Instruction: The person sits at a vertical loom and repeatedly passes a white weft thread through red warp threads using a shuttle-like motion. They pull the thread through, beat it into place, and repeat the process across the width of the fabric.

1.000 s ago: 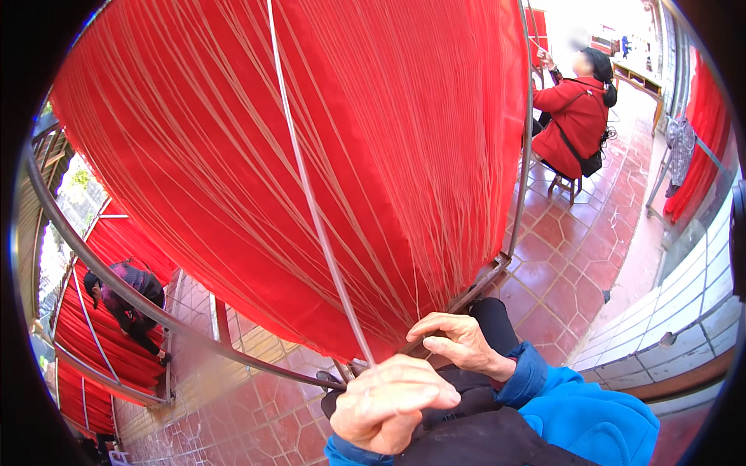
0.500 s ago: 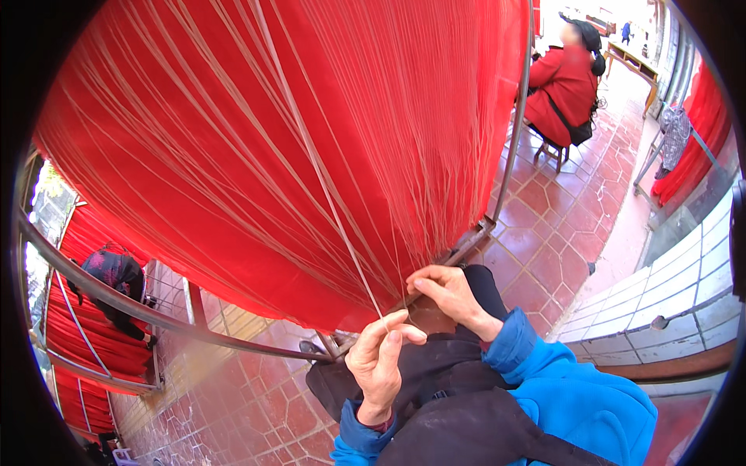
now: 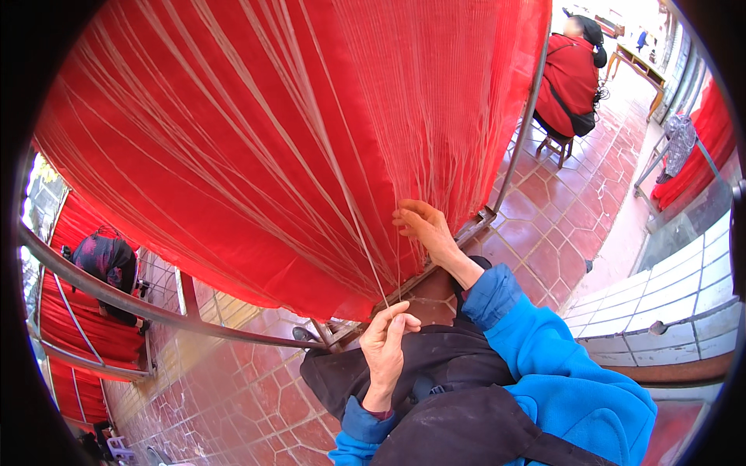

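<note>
A large sheet of red cloth (image 3: 225, 147) is stretched in front of me, with many loose pale threads (image 3: 264, 116) running along it and gathering toward its near edge. Low in front of my lap, my left hand (image 3: 386, 342) is closed in a pinch on a bundle of pale threads (image 3: 365, 248) that runs taut up the cloth. Higher and to the right, my right hand (image 3: 427, 233) is at the cloth's surface among the threads, its fingers slightly bent and apart. Nothing clear shows between those fingers.
A metal frame bar (image 3: 175, 317) curves along the cloth's left and near side. Beyond its right edge, a person in red (image 3: 571, 81) sits on a stool (image 3: 556, 147). Another person (image 3: 109, 268) bends over red cloth at left. A white tiled ledge (image 3: 660, 311) stands right.
My right hand has moved up and away from the left, onto the threads over the cloth. My left hand keeps its pinch, nearly in place. The person at left has shifted posture.
</note>
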A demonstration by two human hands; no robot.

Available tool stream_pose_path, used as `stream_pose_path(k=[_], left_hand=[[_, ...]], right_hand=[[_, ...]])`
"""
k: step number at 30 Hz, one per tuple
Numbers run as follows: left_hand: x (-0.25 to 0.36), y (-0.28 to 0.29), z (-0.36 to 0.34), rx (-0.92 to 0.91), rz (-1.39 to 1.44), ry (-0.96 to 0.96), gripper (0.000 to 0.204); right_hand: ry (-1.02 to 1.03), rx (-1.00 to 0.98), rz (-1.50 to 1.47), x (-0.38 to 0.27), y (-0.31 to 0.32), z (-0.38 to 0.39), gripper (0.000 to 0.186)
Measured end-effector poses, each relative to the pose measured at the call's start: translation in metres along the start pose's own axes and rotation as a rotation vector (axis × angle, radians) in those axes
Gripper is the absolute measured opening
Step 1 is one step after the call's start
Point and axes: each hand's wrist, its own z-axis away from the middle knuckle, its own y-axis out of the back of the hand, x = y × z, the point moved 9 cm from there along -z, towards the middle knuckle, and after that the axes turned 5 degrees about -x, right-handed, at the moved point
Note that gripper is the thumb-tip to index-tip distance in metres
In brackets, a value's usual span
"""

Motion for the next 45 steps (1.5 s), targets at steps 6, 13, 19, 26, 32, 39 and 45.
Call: stream_pose_path(k=[6, 13, 19, 26, 32, 39, 45], left_hand=[[-0.032, 0.017, -0.002, 0.038, -0.092, 0.037, 0.021], [-0.102, 0.036, 0.002, 0.039, -0.171, 0.191, 0.020], [-0.139, 0.051, 0.012, 0.043, -0.320, 0.252, 0.019], [-0.162, 0.073, 0.021, 0.049, -0.457, 0.320, 0.020], [-0.166, 0.068, 0.015, -0.018, -0.463, 0.435, 0.029], [-0.067, 0.000, -0.053, -0.262, 0.100, 0.202, 0.050], [-0.070, -0.033, -0.049, -0.341, 0.105, 0.294, 0.023]], right_hand=[[-0.065, -0.097, -0.153, -0.014, -0.008, 0.008, 0.023], [-0.009, -0.234, -0.205, -0.053, -0.017, 0.053, 0.018], [0.077, -0.450, -0.314, -0.095, -0.030, 0.100, 0.015], [0.283, -0.706, -0.455, -0.151, -0.035, 0.149, 0.012], [0.435, -0.915, -0.500, -0.194, -0.029, 0.189, 0.015], [0.477, -1.358, -0.514, -0.207, -0.039, 0.236, 0.011], [0.528, -1.502, -0.466, -0.202, -0.033, 0.261, 0.011]])
